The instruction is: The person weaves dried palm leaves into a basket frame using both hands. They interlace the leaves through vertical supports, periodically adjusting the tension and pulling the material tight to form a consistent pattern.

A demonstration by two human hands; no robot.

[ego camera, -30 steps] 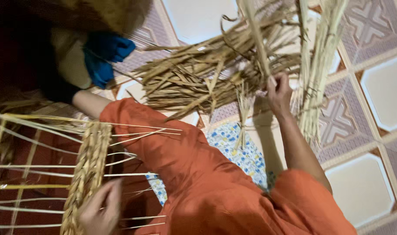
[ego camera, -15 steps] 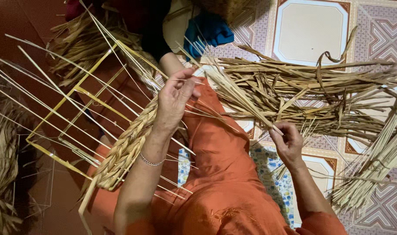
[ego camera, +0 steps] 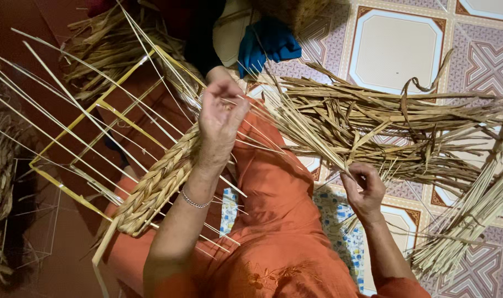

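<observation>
Braid: the woven straw braid (ego camera: 157, 185) lies across the lap, its long axis slanting from lower left up to the right.
Left hand: the left hand (ego camera: 221, 118) pinches thin stalks at the braid's upper end.
Right hand: the right hand (ego camera: 364, 190) grips a strand from the dried leaf pile (ego camera: 384, 118).
Floor: patterned tiles (ego camera: 395, 47).

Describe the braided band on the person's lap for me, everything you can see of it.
The braid is a thick plait of dry, straw-coloured leaf strips, woven in a herringbone pattern. It runs slantwise across the orange-clad lap, from lower left up toward the left hand, which meets its upper end. Thin stiff stalks cross through it and fan out to both sides. It sits within a yellow frame, and its lower end looks finished.
</observation>
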